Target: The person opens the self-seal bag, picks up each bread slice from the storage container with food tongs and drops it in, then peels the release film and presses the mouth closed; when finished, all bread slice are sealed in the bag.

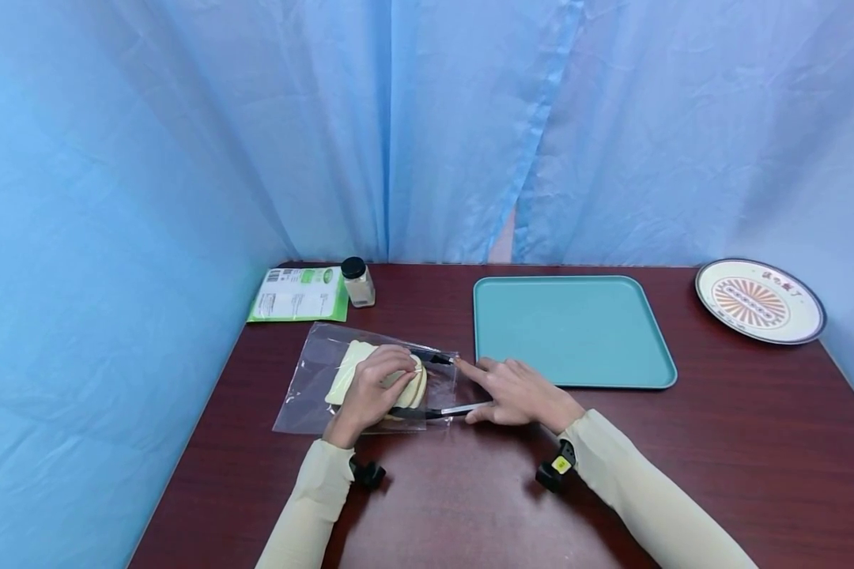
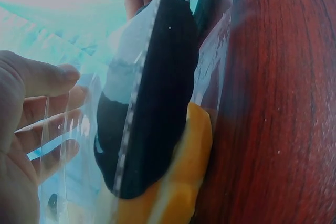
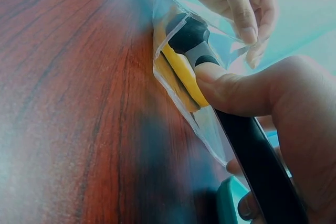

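Observation:
A clear plastic bag (image 1: 300,395) lies on the table with bread slices (image 1: 346,373) inside it. My left hand (image 1: 379,385) is over the slices, pinching the film of the bag between thumb and fingers. Black-tipped tongs (image 3: 257,161) reach through the bag's mouth, their two arms spread along opposite sides of the bread. My right hand (image 1: 518,393) grips them from the right, its thumb on the near arm and fingers at the far one. In the left wrist view, one broad black tong tip (image 2: 163,93) lies beside the bread's brown crust (image 2: 191,145), partly behind film.
A teal tray (image 1: 569,332) sits just beyond my right hand. At the back left are a white and green packet (image 1: 299,296) and a black-lidded jar (image 1: 359,286). A patterned plate (image 1: 800,320) lies at the far right. Blue curtains (image 1: 441,134) border the table.

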`<action>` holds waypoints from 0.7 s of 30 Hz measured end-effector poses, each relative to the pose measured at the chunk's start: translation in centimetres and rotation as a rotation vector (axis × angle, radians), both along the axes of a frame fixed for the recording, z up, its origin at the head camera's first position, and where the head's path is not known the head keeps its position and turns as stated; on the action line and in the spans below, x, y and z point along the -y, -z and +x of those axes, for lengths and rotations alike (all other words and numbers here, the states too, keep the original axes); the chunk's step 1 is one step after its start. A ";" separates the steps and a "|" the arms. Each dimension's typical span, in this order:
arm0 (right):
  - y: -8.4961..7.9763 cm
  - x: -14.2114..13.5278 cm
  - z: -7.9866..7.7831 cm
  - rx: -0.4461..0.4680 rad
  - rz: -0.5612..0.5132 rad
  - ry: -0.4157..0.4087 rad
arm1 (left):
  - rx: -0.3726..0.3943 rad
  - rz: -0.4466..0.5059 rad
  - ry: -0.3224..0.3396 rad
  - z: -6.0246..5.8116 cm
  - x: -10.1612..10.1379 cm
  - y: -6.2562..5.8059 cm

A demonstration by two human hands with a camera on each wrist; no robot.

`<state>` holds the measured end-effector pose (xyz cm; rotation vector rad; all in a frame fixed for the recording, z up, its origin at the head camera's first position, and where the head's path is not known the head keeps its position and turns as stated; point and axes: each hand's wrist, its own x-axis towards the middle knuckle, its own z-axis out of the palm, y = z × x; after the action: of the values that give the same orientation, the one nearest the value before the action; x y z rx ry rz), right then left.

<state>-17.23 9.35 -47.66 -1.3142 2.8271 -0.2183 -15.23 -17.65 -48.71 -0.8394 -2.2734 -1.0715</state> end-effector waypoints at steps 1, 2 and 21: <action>0.0 0.0 0.0 0.003 0.001 0.002 | 0.001 0.000 -0.002 0.0 0.0 0.0; -0.1 0.0 0.0 0.009 0.000 0.006 | -0.002 -0.002 -0.003 0.0 0.0 0.1; -0.3 0.2 0.2 0.088 -0.031 0.078 | -0.008 -0.003 -0.009 -0.1 0.1 0.2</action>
<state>-17.00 9.20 -47.34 -1.1694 2.8146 -0.3147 -15.29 -17.78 -48.94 -0.8323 -2.2708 -1.0596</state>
